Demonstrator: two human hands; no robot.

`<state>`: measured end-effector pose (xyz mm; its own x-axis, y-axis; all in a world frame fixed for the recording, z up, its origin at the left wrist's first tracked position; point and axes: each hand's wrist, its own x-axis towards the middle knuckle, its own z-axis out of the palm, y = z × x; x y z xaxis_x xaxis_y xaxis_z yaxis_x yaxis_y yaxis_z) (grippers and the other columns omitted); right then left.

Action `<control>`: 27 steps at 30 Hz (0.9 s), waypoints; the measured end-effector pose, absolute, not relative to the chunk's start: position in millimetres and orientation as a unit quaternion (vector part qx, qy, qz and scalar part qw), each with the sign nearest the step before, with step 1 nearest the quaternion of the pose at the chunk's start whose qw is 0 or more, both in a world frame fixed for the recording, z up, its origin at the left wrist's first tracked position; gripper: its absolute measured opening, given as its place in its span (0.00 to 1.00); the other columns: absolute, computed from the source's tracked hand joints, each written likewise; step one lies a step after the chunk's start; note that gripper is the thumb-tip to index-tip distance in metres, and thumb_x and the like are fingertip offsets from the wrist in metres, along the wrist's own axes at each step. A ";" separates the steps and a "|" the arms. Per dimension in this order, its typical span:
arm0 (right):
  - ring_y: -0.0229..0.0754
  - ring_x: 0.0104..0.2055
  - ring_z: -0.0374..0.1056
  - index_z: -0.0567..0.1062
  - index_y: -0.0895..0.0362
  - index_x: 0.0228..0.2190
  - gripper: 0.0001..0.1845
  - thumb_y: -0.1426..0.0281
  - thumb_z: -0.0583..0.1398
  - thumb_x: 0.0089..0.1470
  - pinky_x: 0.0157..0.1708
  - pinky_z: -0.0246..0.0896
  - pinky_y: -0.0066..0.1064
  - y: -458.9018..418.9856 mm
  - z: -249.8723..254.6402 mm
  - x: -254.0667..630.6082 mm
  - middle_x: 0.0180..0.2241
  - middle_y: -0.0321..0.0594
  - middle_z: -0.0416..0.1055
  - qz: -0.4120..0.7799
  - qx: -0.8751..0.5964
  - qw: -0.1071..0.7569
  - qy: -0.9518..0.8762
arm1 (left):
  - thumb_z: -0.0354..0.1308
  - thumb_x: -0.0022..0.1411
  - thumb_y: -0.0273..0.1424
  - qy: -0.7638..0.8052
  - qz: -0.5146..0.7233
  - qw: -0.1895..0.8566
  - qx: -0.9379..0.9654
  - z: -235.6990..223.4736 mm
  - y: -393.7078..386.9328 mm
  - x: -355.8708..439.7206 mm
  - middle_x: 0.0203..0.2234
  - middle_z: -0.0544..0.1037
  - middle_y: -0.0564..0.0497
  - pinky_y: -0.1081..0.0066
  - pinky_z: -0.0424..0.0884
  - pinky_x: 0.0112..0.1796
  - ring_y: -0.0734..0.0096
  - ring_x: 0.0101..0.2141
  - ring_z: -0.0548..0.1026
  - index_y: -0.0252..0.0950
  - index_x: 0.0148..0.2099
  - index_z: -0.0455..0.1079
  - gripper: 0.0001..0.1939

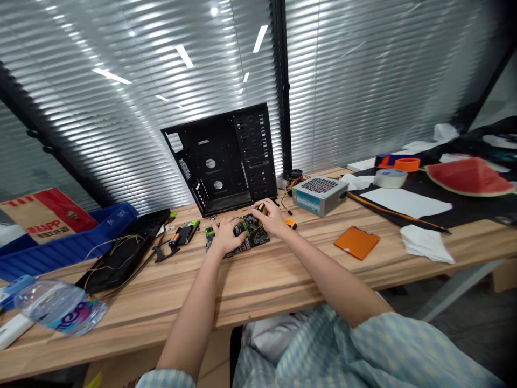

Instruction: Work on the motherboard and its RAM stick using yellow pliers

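A dark motherboard [260, 237] with green slots lies flat on the wooden table in front of me. My left hand [226, 236] rests on the board's left part, fingers apart and bent down onto it. Over the right part, my right hand [272, 217] is closed around a yellow-and-black screwdriver [262, 208]. Only its handle shows clearly; where its tip meets the board is too small to make out. Behind the board, an open black computer case [222, 145] stands upright against the blinds.
Right of the board are a power supply [320, 195], an orange flat box [357, 242] and white tissues [426, 243]. On the left lie a graphics card [186, 233], a black panel [125, 253] with wires, a blue bin [36, 248] and a water bottle [60, 307]. The table's front edge is near.
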<state>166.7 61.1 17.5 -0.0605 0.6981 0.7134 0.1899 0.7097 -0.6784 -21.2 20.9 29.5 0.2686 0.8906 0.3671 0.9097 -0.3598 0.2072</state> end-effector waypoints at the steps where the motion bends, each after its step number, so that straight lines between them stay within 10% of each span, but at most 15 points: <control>1: 0.42 0.41 0.67 0.75 0.54 0.32 0.11 0.60 0.59 0.54 0.45 0.61 0.35 59.3 18.5 166.4 0.35 0.38 0.69 0.203 -0.318 0.607 -0.699 | 0.57 0.58 0.39 -0.558 -0.232 0.024 -0.796 28.8 20.8 -19.5 0.49 0.75 0.45 0.49 0.58 0.52 0.52 0.53 0.68 0.42 0.49 0.72 0.17; 27: 0.48 0.51 0.63 0.64 0.54 0.58 0.34 0.59 0.63 0.52 0.52 0.63 0.40 46.1 19.8 165.4 0.48 0.47 0.59 0.105 -0.266 0.527 -0.800 | 0.51 0.61 0.29 -0.419 -0.446 0.086 -0.786 18.6 23.9 -4.4 0.43 0.77 0.45 0.61 0.64 0.47 0.62 0.45 0.73 0.36 0.49 0.68 0.14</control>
<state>165.4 46.1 19.8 -0.3033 0.5371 0.7871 0.3160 0.8360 -0.4486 -4.4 23.9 18.6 0.2506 0.5828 0.7730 0.7355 -0.6338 0.2393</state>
